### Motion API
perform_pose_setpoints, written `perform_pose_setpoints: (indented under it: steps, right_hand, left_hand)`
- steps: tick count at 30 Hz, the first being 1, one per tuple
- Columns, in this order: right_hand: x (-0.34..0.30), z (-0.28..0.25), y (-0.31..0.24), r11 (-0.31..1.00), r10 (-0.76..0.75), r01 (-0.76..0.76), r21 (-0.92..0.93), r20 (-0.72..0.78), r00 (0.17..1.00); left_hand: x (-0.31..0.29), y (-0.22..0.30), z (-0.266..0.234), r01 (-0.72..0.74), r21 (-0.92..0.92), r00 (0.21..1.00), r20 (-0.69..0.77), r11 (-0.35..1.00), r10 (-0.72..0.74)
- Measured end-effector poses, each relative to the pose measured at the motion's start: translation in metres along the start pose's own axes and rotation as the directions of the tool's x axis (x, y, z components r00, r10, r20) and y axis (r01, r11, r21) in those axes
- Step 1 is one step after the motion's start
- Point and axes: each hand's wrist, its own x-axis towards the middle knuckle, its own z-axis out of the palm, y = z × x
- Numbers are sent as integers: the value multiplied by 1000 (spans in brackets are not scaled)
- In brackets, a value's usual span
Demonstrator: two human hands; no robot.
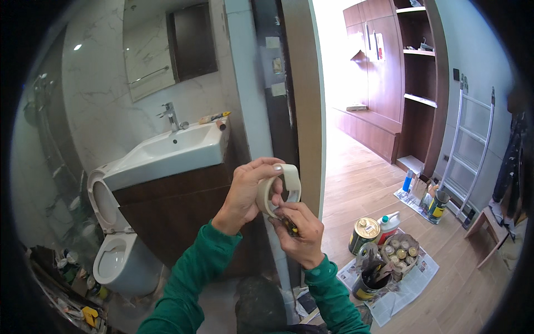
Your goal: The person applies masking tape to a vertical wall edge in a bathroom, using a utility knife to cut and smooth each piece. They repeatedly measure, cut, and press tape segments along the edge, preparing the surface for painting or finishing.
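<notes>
Head view: near the dark upright door frame (276,119), the left hand (247,186) grips a cream ring-shaped tape roll (292,179), apparently steadying it for the right hand (303,231), which clasps a black-and-yellow tool (290,225).

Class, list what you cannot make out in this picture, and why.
Head view:
Black and yellow object in the right hand: full shape hidden by the grip.
Person at far right: upper body lost in the dark rim.
Area left of the wooden cabinet: bleached by glare.
Clutter at lower left: too dim and jumbled.
</notes>
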Motion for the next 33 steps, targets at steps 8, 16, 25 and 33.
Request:
perform_pose_setpoints:
  steps: [8, 16, 25, 33]
  right_hand:
    - [-2, -26, 12, 998, -28, 24, 59, 84, 996]
    - [9, -35, 13, 998, -55, 50, 38, 161, 985]
    - [8, -35, 14, 993, -85, 104, -65, 244, 966]
    - [4, -32, 23, 998, -56, 65, -27, 244, 968]
  left_hand:
    - [30, -7, -23, -196, 530, 963, -57, 825, 265]
    - [26, 8, -25, -346, 297, 917, 307, 890, 254]
    - [33, 16, -33, -241, 499, 970, 113, 833, 214]
    - [40, 4, -40, -183, 344, 983, 62, 921, 172]
